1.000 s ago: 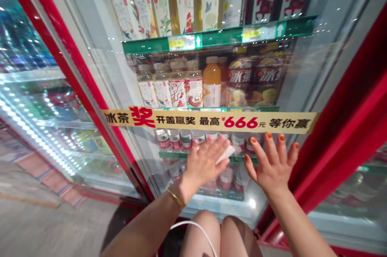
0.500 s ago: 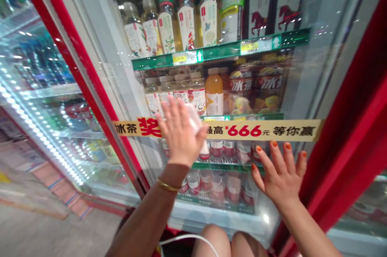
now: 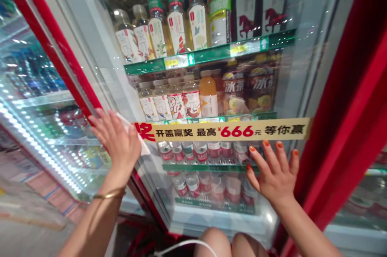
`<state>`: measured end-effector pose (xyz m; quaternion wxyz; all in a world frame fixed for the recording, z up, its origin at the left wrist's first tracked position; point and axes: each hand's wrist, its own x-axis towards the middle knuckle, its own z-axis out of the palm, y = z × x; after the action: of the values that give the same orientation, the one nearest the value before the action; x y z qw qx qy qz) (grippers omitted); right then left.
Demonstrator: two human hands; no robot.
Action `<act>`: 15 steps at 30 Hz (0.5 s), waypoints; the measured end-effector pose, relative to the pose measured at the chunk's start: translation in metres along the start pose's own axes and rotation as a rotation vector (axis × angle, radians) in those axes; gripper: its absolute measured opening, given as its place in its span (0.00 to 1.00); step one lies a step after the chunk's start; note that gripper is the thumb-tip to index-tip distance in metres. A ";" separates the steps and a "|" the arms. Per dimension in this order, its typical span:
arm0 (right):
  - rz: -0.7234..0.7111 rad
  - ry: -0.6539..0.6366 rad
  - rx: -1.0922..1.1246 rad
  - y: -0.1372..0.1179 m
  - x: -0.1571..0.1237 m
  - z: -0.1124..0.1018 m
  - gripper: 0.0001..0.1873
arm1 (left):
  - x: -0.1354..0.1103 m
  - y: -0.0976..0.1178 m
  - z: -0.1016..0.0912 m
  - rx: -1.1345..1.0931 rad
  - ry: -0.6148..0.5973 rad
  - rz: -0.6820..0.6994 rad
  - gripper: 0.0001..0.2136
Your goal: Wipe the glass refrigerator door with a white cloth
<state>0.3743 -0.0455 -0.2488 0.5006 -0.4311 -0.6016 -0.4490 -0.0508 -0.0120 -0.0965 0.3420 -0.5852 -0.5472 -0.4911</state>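
A person's left hand point(image 3: 116, 138) is pressing a white cloth point(image 3: 140, 142) against the glass door point(image 3: 311, 88) of a red-framed drinks cooler, at left of centre, where the door's red frame point(image 3: 65, 53) crosses behind the fingers. The fingers are spreading upward toward the upper left, and a gold bangle point(image 3: 109, 194) is sitting on the wrist. The cloth's long axis is running diagonally from under the palm down to the lower right. Most of it is hiding behind the hand, so its full shape and material are impossible to make out, and whether the fingers are pinching it cannot be told. At lower right, the right hand point(image 3: 273, 172) is spreading open at the glass, empty, its orange-painted nails just below a gold promotional banner point(image 3: 223, 131). Rows of bottled tea point(image 3: 177, 21) are standing on green-edged shelves behind the door, with bottled water point(image 3: 193, 184) showing low down behind reflections.
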 end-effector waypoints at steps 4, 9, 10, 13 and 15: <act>0.019 -0.003 -0.004 0.001 -0.002 0.000 0.45 | 0.047 0.099 0.009 -0.110 0.025 0.118 0.42; -0.018 0.019 0.005 0.006 -0.001 0.000 0.46 | -0.013 0.227 0.044 -0.127 -0.011 0.527 0.46; -0.023 0.036 0.009 0.006 -0.001 -0.001 0.48 | -0.032 0.234 0.049 -0.097 0.003 0.664 0.44; -0.030 0.071 0.017 0.005 0.002 -0.002 0.49 | -0.077 0.204 0.053 -0.008 0.044 0.953 0.37; -0.017 0.062 0.013 0.003 0.003 -0.002 0.48 | -0.085 0.148 0.047 0.004 0.030 0.904 0.35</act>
<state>0.3772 -0.0470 -0.2449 0.5180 -0.4087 -0.5925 -0.4622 0.1096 -0.0189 -0.1706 0.5313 -0.7574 -0.2327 -0.2998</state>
